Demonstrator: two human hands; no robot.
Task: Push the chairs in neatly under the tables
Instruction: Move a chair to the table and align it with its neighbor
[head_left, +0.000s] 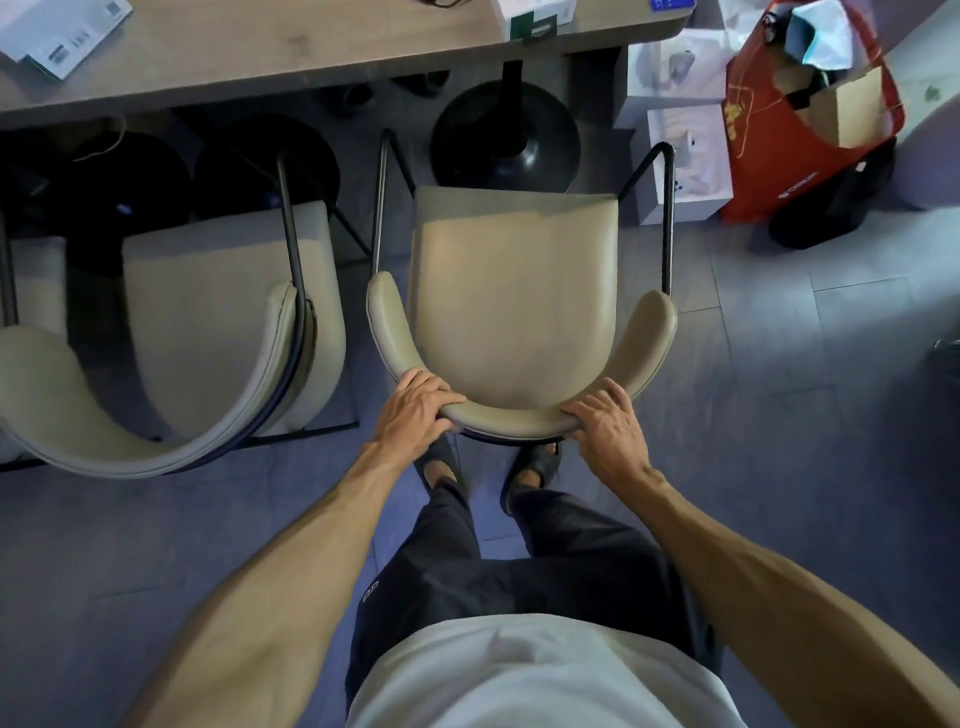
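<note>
A beige padded chair with a curved backrest and black metal frame stands in front of me, facing the wooden table. Its seat lies in front of the table edge, near the table's round black base. My left hand grips the left part of the curved backrest, fingers curled over its top. My right hand grips the right part of the same backrest. A second beige chair stands to the left, close beside the first, also outside the table edge.
White boxes and a red bag with a black bag beside it sit on the floor right of the table. Papers and boxes lie on the tabletop. Grey tiled floor stretches to the right.
</note>
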